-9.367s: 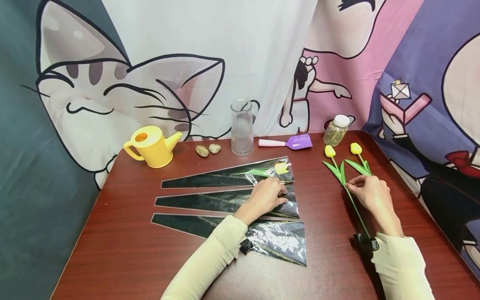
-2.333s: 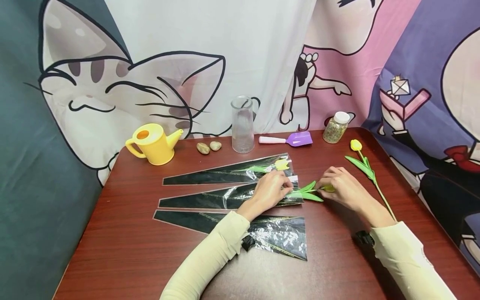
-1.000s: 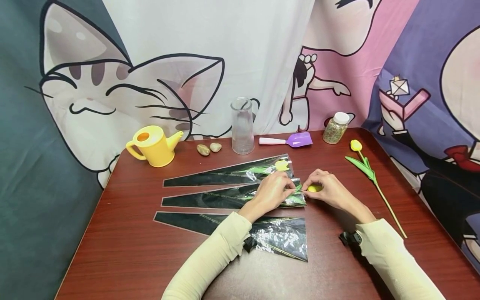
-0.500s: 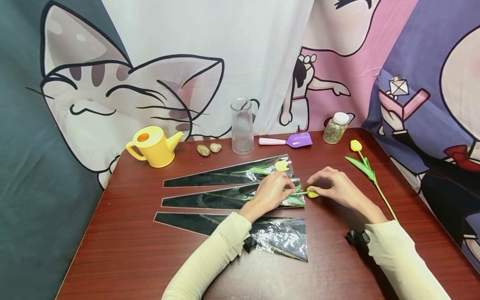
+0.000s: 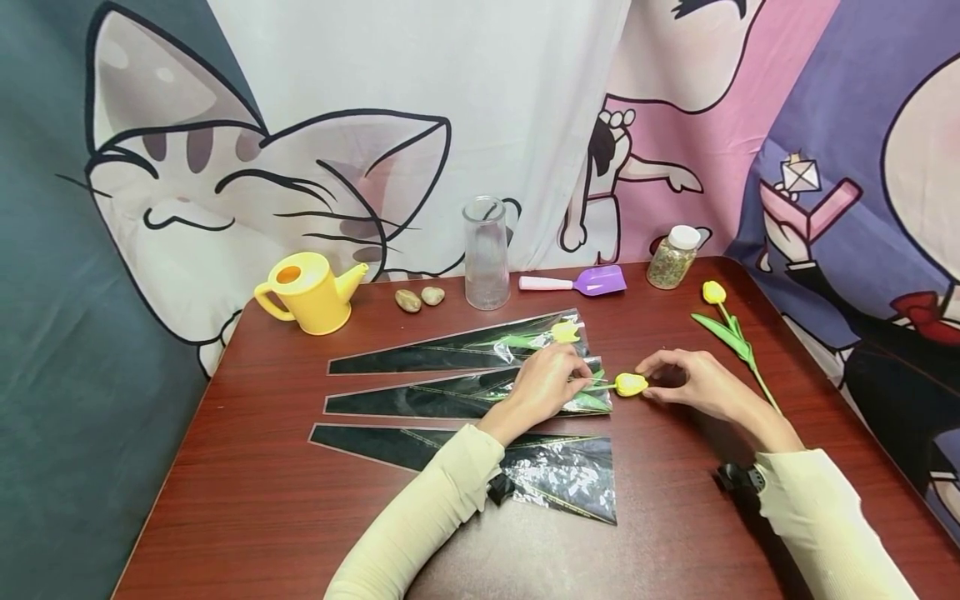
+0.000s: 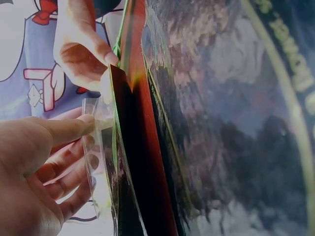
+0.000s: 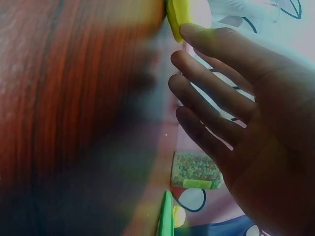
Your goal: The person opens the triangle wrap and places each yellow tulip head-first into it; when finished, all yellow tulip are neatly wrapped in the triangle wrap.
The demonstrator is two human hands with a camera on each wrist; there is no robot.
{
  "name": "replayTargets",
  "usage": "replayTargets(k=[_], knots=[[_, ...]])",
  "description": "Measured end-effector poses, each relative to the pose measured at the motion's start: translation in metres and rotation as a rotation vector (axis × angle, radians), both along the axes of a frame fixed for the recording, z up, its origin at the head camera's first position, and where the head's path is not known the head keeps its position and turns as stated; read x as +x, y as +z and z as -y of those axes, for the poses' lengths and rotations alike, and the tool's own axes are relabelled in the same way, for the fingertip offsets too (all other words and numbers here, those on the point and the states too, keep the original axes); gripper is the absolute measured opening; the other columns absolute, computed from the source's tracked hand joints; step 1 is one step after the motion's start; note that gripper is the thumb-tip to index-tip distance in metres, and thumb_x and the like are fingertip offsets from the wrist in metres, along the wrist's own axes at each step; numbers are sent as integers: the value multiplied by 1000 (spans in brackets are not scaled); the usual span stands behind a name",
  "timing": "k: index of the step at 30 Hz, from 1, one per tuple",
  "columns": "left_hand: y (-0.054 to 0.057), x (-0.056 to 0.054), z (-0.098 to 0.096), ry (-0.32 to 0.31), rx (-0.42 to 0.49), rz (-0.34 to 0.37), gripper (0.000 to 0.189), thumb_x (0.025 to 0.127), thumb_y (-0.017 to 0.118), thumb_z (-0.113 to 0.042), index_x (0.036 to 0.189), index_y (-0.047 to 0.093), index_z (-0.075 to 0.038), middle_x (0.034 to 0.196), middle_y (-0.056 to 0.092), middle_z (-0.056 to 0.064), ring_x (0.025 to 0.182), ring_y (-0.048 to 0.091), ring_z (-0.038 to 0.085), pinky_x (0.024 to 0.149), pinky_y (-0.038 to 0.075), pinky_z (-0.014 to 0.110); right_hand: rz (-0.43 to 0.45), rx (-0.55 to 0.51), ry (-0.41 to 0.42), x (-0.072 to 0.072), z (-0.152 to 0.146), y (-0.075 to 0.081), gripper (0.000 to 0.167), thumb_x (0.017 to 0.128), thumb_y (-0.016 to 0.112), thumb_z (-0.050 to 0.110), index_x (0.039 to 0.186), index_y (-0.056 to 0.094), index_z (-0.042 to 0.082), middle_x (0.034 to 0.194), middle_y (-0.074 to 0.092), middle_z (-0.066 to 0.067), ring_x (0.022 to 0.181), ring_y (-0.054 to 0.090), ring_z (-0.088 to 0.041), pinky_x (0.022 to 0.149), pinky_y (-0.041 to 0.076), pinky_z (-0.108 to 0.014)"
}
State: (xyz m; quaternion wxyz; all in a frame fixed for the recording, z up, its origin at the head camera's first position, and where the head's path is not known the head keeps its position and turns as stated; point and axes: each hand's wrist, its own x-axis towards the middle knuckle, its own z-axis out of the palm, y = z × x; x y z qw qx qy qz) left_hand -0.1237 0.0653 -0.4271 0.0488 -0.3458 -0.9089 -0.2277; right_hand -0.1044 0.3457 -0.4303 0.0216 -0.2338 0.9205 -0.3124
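My left hand pinches the open edge of the middle clear-and-black flower sleeve between thumb and finger; the left wrist view shows the clear film at the fingertips. Inside that sleeve lie a tulip's green leaves, and its yellow bloom sticks out at the right. My right hand is at the bloom's tip with fingers loosely spread; in the right wrist view a fingertip meets the yellow petals. The upper sleeve contains another yellow tulip. A third sleeve lies flat under my left forearm.
One more yellow tulip lies at the right. Along the back stand a yellow watering can, two stones, a glass vase, a purple scoop and a white-lidded jar. A printed curtain hangs behind.
A tulip picked up from the right was slid leftward into the middle sleeve. In the last second my right hand loosened round its bloom and drew slightly right; the left hand stayed at the sleeve.
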Motion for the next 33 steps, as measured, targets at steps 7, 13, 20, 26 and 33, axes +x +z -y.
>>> replayTargets(k=[7,13,20,26,33], knots=[[1,0,0,4,-3,1,8,88,75,-31,92,78,-26,93,61,-14,87,56,4,74,46,19,16,-8,-9,2,-1,-1,28,77,85,11,100,71,18,89,69,8,81,65,-12,73,53,-30],[2,-1,0,-3,1,2,8,88,75,-31,92,78,-26,94,62,-13,88,56,4,75,46,20,25,-18,-14,1,-2,-2,26,78,84,11,98,71,18,86,69,9,78,64,-9,71,53,-31],[5,-1,0,0,3,-5,9,88,74,-31,94,79,-26,93,62,-14,89,57,5,76,47,20,49,-57,-19,2,1,0,23,79,83,15,99,72,18,86,69,10,78,65,-9,71,54,-32],[6,-1,-1,-6,19,-13,8,89,73,-31,94,78,-26,91,61,-14,89,57,5,76,46,20,63,-109,-28,1,12,0,21,81,81,9,100,71,11,86,70,3,79,66,-14,69,53,-28],[6,0,-1,-3,26,-12,9,90,73,-31,94,78,-26,93,62,-14,92,57,5,79,46,19,134,-121,-49,-1,23,-7,16,84,79,10,98,72,11,85,71,1,79,66,-16,71,52,-26]])
